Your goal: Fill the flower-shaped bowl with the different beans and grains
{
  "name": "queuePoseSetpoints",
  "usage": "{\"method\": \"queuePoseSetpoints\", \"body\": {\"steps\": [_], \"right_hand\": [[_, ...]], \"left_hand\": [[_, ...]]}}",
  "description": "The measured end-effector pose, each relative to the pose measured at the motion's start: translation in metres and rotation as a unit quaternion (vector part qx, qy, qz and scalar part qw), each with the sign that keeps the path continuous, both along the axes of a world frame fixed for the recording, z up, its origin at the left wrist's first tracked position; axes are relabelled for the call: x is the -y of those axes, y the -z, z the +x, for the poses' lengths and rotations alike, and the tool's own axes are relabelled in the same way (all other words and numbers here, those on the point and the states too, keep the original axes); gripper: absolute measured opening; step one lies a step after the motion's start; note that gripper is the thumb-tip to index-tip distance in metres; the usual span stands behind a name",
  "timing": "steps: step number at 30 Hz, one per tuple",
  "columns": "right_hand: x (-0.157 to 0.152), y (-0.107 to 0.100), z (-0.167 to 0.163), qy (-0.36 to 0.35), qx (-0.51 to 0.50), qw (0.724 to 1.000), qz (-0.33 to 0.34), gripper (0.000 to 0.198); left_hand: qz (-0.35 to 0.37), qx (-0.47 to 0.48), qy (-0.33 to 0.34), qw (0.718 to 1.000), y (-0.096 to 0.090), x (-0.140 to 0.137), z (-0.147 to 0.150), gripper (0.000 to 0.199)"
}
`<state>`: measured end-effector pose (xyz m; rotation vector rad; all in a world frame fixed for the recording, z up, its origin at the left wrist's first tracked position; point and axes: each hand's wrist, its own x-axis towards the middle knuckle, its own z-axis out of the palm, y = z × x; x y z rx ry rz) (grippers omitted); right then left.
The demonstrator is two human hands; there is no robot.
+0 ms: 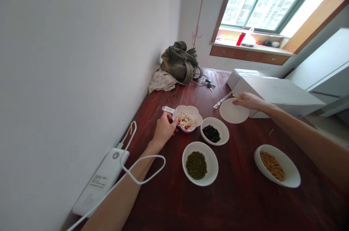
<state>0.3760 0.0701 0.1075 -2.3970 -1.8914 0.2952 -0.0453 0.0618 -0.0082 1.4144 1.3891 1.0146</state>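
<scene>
My left hand is closed on the near left rim of a white flower-shaped bowl, thumb over the edge. Peanuts and pale flakes lie inside the bowl, and a short labelled handle sticks out to its left. Over the back edge of a flat white plate, my right hand has its fingers pressed together. A small tan tip shows at those fingers; what they hold cannot be made out. Between the hands stands a white bowl of black beans. Closer to me is a white bowl of green beans.
A bowl of yellowish beans stands at right, below my right forearm. White boxes lie behind the plate. Keys and a green bag sit at the back. A power strip with a looping white cable runs along the wall.
</scene>
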Motion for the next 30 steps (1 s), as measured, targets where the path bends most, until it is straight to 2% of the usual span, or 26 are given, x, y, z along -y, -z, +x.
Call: {"method": "queuePoseSetpoints", "body": {"steps": [5, 11, 18, 21, 23, 25, 28, 30], "right_hand": [[0.006, 0.034, 0.025, 0.037, -0.034, 0.996, -0.073, 0.03], [0.017, 0.05, 0.039, 0.062, -0.044, 0.992, -0.097, 0.031], [0.034, 0.051, 0.038, 0.038, -0.034, 0.993, -0.103, 0.037], [0.044, 0.044, 0.037, 0.003, -0.019, 0.997, -0.072, 0.038], [0.052, 0.036, 0.033, -0.017, 0.006, 0.999, -0.03, 0.037], [0.062, 0.026, 0.023, -0.032, 0.037, 0.998, 0.026, 0.044], [0.086, 0.013, -0.009, -0.066, 0.064, 0.991, 0.099, 0.057], [0.104, 0.008, -0.041, -0.113, 0.06, 0.985, 0.113, 0.057]], "left_hand": [[-0.055, 0.078, -0.024, 0.995, -0.001, -0.003, 0.001, 0.035], [-0.073, 0.197, -0.078, 0.975, -0.007, -0.006, -0.004, 0.04], [-0.132, 0.305, -0.008, 0.943, -0.017, 0.006, -0.001, 0.031], [-0.148, 0.328, 0.012, 0.933, -0.019, 0.011, 0.002, 0.024], [-0.167, 0.339, 0.028, 0.925, -0.023, 0.015, 0.002, 0.019], [-0.199, 0.349, 0.055, 0.914, -0.029, 0.018, 0.001, 0.014], [-0.242, 0.357, 0.097, 0.897, -0.04, 0.025, 0.001, 0.015], [-0.246, 0.355, 0.106, 0.896, -0.043, 0.029, 0.003, 0.016]]}}
